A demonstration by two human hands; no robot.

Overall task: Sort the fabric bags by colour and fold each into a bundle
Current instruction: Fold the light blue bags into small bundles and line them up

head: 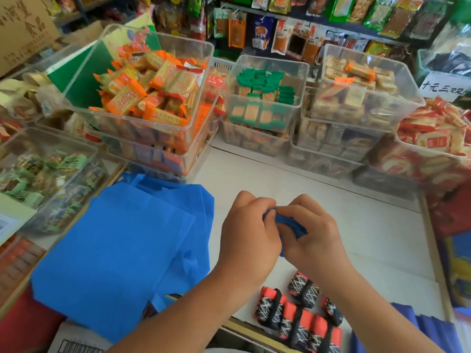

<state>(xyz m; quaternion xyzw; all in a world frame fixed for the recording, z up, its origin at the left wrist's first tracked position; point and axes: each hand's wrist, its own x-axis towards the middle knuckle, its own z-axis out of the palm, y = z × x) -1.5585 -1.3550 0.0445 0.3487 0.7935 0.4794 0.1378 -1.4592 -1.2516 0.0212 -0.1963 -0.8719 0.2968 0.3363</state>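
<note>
On the left, a stack of flat bright-blue fabric bags (114, 250) lies unfolded on the white counter (369, 225) — plenty left to fold, I'd say. In the centre, the left hand (248, 233) and right hand (313, 238) both pinch one small, tightly folded blue fabric bundle (290, 224), fingers curled round it. Nearer the person, the red-and-black patterned folded bundles (298, 314) look finished.

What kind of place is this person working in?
Most likely a small snack shop: clear bins heaped with wrapped biscuits, hanging snack packets on the back wall, and a handwritten price sign.
</note>
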